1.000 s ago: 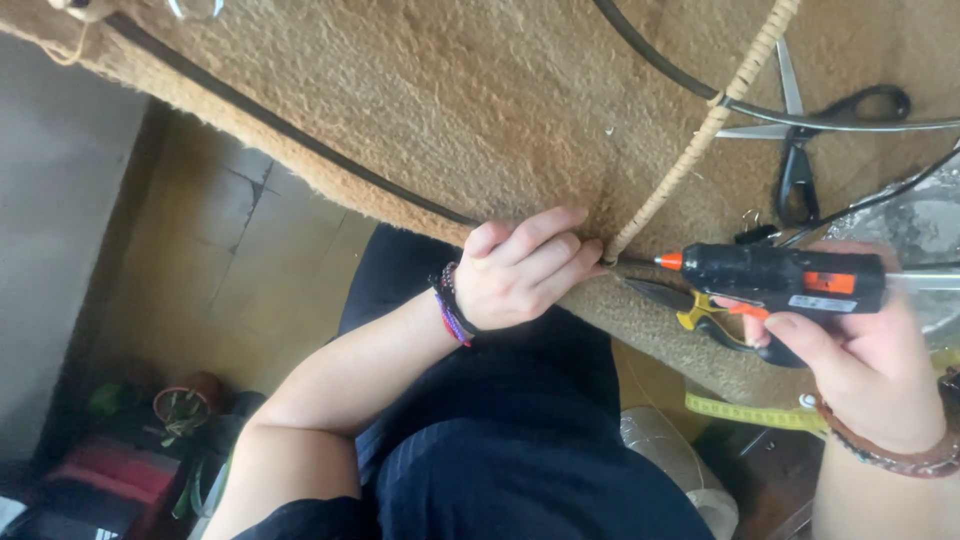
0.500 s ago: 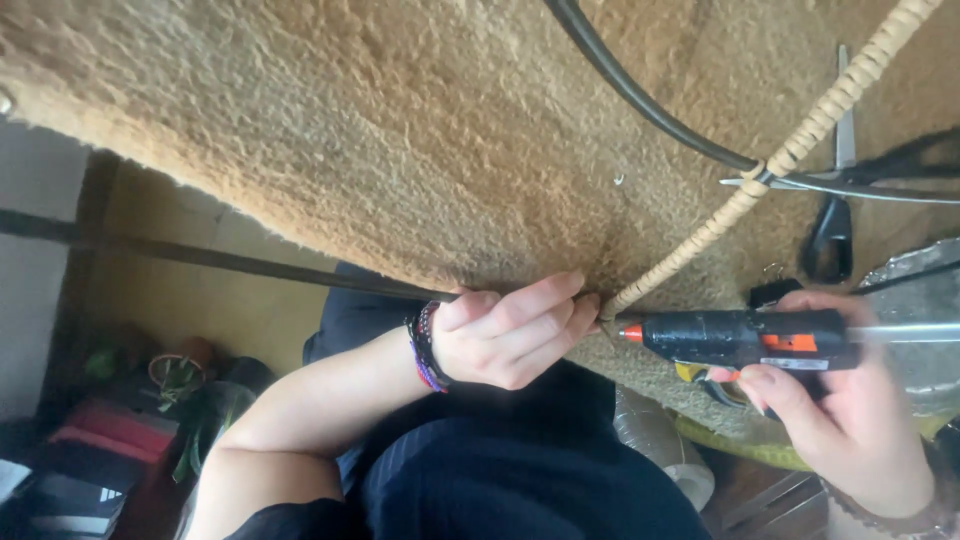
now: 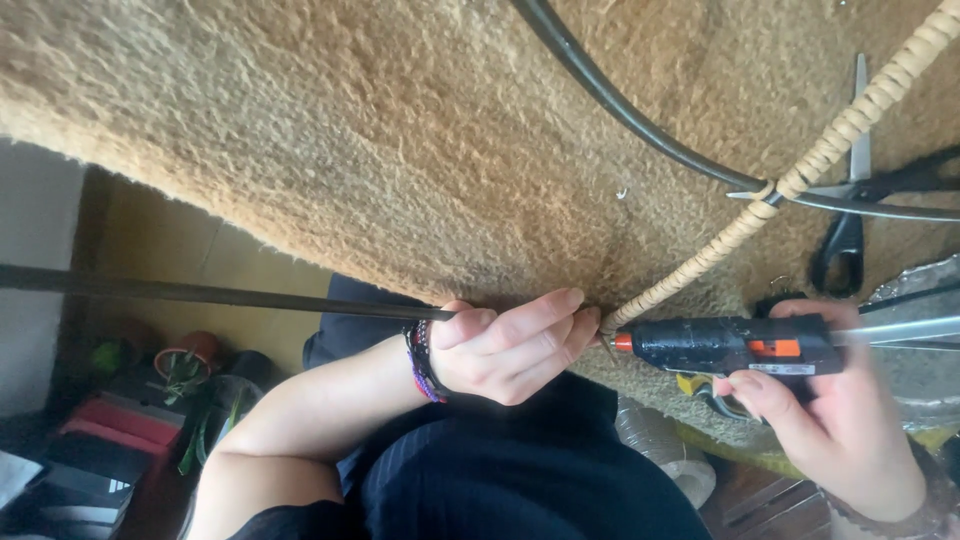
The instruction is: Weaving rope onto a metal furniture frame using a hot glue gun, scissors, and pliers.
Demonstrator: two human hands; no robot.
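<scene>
My left hand [image 3: 510, 345] is curled shut around a thin dark metal rod [image 3: 200, 293], fingers pinching the spot where the rod meets its rope wrapping [image 3: 800, 175]. The wrapping is pale tan cord, wound in tight, even coils, ridged like a spring, running up and right from my fingertips. Beaded bracelets [image 3: 422, 362], purple and dark, sit on that wrist.

My right hand [image 3: 840, 420] is closed on a black glue gun [image 3: 735, 343], index finger at the trigger. The gun is blocky plastic with an orange patch on its side and an orange collar behind a small metal nozzle. The nozzle points left, just beside my left fingertips and the lowest coil of cord.

A second dark, smooth rod [image 3: 620, 110] curves across the top and crosses the wrapped one. Black-handled scissors [image 3: 850, 225] lie near that crossing, blades bright steel.

Everything rests on a shaggy tan rug [image 3: 300, 130], coarse and matted, with a ragged edge. My dark trousers [image 3: 500, 480] fill the lower middle. Beyond the rug edge: yellowish floor tiles [image 3: 180, 250], a small potted plant [image 3: 185, 365], and red and dark clutter at left, blurred.
</scene>
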